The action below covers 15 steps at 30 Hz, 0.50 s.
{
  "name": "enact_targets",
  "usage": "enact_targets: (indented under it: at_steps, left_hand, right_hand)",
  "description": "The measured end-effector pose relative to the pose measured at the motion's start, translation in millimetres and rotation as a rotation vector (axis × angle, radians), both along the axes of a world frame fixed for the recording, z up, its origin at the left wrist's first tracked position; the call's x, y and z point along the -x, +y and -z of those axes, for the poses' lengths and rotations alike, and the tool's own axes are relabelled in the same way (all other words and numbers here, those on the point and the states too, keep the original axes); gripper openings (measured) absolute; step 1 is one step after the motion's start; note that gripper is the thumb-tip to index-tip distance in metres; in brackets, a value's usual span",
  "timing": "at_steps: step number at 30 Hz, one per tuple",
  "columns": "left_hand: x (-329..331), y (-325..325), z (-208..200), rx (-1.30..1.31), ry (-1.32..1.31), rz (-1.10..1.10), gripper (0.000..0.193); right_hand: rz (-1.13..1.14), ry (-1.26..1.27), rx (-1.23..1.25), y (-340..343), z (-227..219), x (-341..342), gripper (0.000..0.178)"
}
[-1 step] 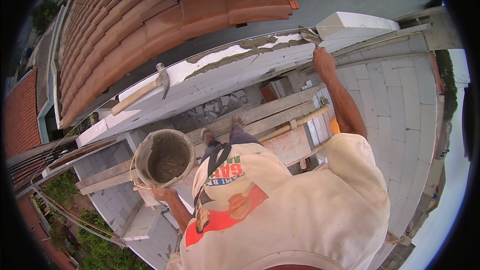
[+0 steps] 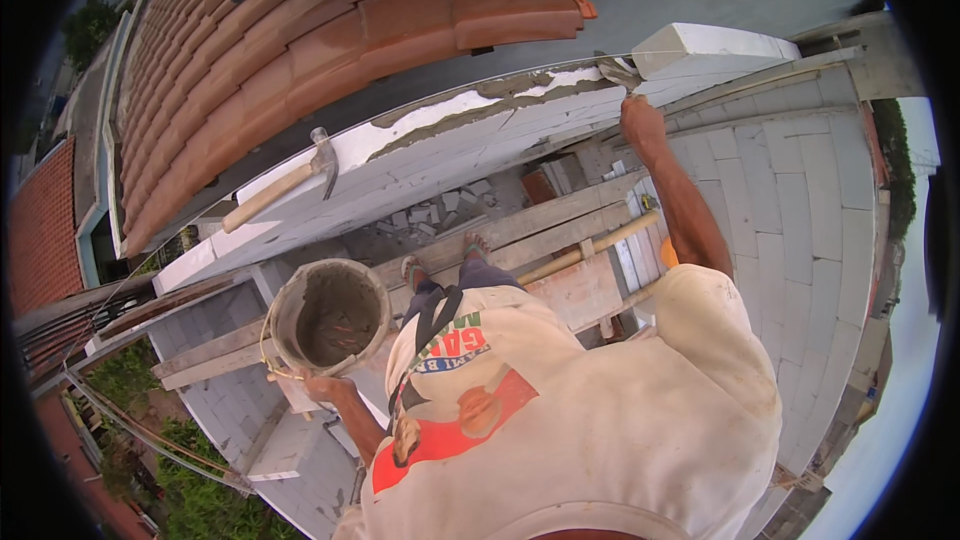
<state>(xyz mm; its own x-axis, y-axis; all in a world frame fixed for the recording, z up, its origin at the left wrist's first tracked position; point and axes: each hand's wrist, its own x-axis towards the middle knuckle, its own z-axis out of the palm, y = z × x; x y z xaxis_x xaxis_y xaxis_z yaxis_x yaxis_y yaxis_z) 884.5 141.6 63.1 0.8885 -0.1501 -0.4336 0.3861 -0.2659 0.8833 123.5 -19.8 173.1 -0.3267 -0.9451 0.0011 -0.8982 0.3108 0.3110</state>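
Trowel (image 2: pixel 618 72) gripped by right hand (image 2: pixel 640 118) at wall edge; left hand (image 2: pixel 322 386) holds bucket (image 2: pixel 330 315).

Site type: outdoor building site, masonry work at roof height. You're standing on plank scaffolding (image 2: pixel 520 235) beside a half-built wall of white blocks (image 2: pixel 790 190), w/ wet grey mortar (image 2: pixel 480 105) spread along its top course. Terracotta roof tiles (image 2: pixel 330 30) adjoin the wall. A hammer (image 2: pixel 285 183) lies on the blocks; a mortar-caked bucket (image 2: pixel 330 315) is at your side. Rubble below, approx. ground level, though fisheye bend makes height hard to judge. Neighbouring roofs and greenery (image 2: pixel 190 490) at the edges.
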Motion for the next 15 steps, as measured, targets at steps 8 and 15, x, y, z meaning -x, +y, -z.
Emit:
enact_targets:
  at_steps: [8,15]
  left_hand:
    - [37.0,-2.5,6.8,0.065,-0.026,0.126,0.042]
    - [104.7,-34.9,-73.9,0.227,0.062,0.273,0.022]
  right_hand:
    - [-0.318,-0.417,-0.052,-19.6,-39.2,-98.1,0.026]
    - [-0.588,-0.841,-0.18,36.2,-24.9,-231.5,0.036]
